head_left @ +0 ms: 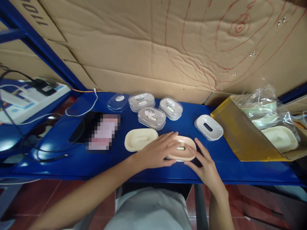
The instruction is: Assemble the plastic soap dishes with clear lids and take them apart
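A peach soap dish (189,153) with a slot in its middle sits on the blue table in front of me, a pale base showing under its front edge. My left hand (160,151) grips its left end, fingers over the far rim and thumb at the front. Around the right end, my right hand (203,161) holds it between thumb and fingers, with one finger reaching into the dish. Left of it lies a cream oval tray (137,139), partly behind my left hand. To the right stands a white slotted soap dish (209,127).
Several lidded soap dishes (151,117) and a loose clear lid (117,102) sit at the back. An open cardboard box (240,137) holds pale dishes and plastic wrap. At left are a blurred-out phone (103,131), cables and a power strip (35,102). Cardboard (124,48) walls the back.
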Motion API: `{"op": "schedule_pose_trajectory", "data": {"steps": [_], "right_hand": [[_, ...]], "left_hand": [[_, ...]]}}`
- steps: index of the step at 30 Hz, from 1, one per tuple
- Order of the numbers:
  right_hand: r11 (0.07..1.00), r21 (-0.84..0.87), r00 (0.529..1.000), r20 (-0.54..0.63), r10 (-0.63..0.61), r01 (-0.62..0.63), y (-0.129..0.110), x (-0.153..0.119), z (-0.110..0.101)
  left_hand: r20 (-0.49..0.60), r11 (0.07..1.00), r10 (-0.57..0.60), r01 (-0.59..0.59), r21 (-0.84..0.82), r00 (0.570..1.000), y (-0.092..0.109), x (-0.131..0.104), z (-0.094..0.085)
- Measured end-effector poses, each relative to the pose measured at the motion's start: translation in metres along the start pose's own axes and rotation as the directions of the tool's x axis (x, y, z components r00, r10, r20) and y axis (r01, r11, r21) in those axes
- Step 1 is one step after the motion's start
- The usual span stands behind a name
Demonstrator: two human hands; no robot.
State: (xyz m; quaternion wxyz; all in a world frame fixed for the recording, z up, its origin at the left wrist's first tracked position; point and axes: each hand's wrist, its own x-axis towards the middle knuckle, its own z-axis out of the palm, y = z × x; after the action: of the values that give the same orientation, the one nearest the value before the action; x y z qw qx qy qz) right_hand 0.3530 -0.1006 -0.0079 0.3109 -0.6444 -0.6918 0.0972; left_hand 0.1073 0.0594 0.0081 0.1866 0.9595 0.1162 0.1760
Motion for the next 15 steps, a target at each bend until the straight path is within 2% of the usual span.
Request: {"op": "schedule_pose_trajectory", "data": {"steps": [5,10,15], "right_hand": [[0.996,0.000,0.996,-0.002,-0.086,0.086,-0.001,0.000,-0.001],[0.991,-0.029,0.991,0.005,-0.131,0.131,-0.004,0.000,-0.003],[0.976,-0.127,0.981,-0.057,-0.183,0.175,-0.006,-0.004,0.004]], "left_hand": [[-0.008,1.000,0.015,-0.015,0.018,1.000,0.001,-0.001,0.000],[0.009,0.992,0.025,-0.026,0.127,1.000,0.006,0.001,-0.002],[0.022,0.960,0.080,-0.083,0.269,0.997,0.011,0.000,-0.001]]}}
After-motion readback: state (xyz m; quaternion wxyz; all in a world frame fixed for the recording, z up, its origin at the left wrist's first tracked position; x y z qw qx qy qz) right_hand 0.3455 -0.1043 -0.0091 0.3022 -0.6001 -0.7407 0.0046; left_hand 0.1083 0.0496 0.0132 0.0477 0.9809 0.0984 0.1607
